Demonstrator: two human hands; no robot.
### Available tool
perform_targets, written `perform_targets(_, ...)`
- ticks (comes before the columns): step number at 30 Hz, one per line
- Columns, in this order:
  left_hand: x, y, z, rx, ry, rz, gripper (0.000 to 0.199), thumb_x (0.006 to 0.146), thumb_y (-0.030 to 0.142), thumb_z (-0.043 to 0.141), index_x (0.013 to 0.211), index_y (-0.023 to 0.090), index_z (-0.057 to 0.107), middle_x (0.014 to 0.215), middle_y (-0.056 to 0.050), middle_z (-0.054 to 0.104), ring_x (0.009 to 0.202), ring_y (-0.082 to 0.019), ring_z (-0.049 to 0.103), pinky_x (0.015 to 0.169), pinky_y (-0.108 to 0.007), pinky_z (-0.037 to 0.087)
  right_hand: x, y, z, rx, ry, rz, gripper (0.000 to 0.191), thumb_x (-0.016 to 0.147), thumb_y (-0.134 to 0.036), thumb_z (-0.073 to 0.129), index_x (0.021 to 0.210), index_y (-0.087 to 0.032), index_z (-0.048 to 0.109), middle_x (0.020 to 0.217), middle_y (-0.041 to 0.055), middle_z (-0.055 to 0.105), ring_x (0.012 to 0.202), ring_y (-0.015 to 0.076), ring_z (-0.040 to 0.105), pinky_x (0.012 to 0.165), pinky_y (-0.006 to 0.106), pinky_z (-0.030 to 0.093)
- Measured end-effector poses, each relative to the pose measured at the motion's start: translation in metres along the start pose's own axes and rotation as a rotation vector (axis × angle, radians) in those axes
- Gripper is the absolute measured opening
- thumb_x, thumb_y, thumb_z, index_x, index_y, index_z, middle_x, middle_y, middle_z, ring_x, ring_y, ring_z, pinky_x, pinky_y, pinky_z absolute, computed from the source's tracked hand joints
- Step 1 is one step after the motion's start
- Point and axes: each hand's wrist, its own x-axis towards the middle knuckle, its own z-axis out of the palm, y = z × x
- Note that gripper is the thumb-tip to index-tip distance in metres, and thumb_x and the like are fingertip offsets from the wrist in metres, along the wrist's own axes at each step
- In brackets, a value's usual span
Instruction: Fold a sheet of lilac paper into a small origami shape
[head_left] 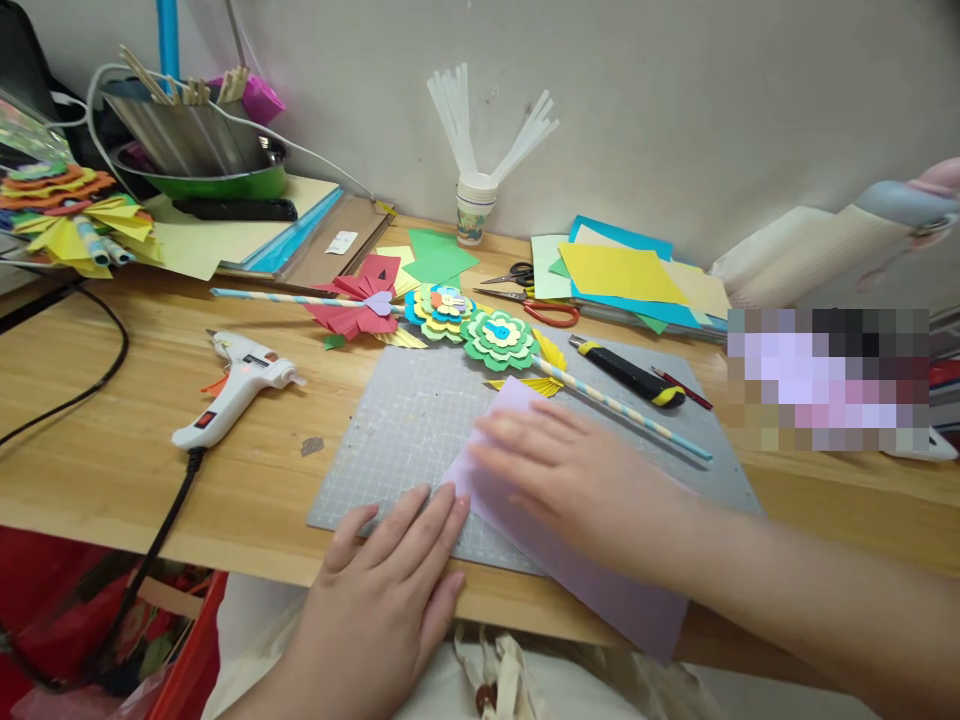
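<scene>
A sheet of light purple paper [600,585] lies slanted across the grey cutting mat [397,430] and hangs past the table's front edge. My right hand [562,470] rests flat on the paper, fingers stretched out and a little blurred. Beside it, my left hand [405,570] is spread on the mat, its fingertips touching the paper's left edge. Just behind the paper are two paper flowers on striped paper sticks: a green layered flower [501,338] and a blue and yellow one [439,308]. A red pleated paper piece with a purple heart [377,304] adjoins them.
At the left lies a white glue gun [240,385] with a black cord. A utility knife [626,372] and red-handled scissors [551,312] lie behind the paper. A paper cup [475,212] holds glue sticks. Coloured paper sheets [622,273] are stacked at the back right.
</scene>
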Motion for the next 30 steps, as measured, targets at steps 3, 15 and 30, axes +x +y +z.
perform_targets(3, -0.001, 0.000, 0.003, -0.007, -0.004, -0.018, 0.037, 0.098, 0.033, 0.039, 0.128, 0.024, 0.058, 0.128, 0.003, 0.065, 0.113, -0.017, 0.060, 0.105, -0.035, 0.022, 0.003, -0.008, 0.014, 0.159, -0.140, -0.109, 0.049, 0.099, -0.034, 0.041, 0.147, -0.020, 0.038, 0.155, 0.0023, 0.032, 0.142, 0.0218, 0.031, 0.118, 0.047, 0.022)
perform_targets(15, -0.007, 0.003, 0.003, 0.032, 0.082, -0.198, 0.039, 0.091, 0.041, 0.046, 0.116, 0.020, 0.068, 0.111, -0.006, 0.073, 0.098, -0.026, 0.061, 0.091, -0.042, 0.031, 0.003, -0.006, 0.019, 0.304, -0.228, -0.037, 0.055, 0.098, -0.035, 0.044, 0.150, -0.022, 0.030, 0.157, 0.0008, 0.024, 0.145, 0.0193, 0.023, 0.120, 0.050, 0.015)
perform_targets(30, -0.001, -0.002, 0.000, 0.053, 0.028, -0.168, 0.040, 0.090, 0.042, 0.045, 0.114, 0.019, 0.069, 0.110, -0.006, 0.073, 0.097, -0.027, 0.059, 0.087, -0.042, 0.033, 0.005, -0.007, 0.017, 0.220, -0.212, -0.060, 0.054, 0.098, -0.035, 0.044, 0.149, -0.022, 0.031, 0.157, -0.0024, 0.023, 0.144, 0.0195, 0.026, 0.118, 0.051, 0.023)
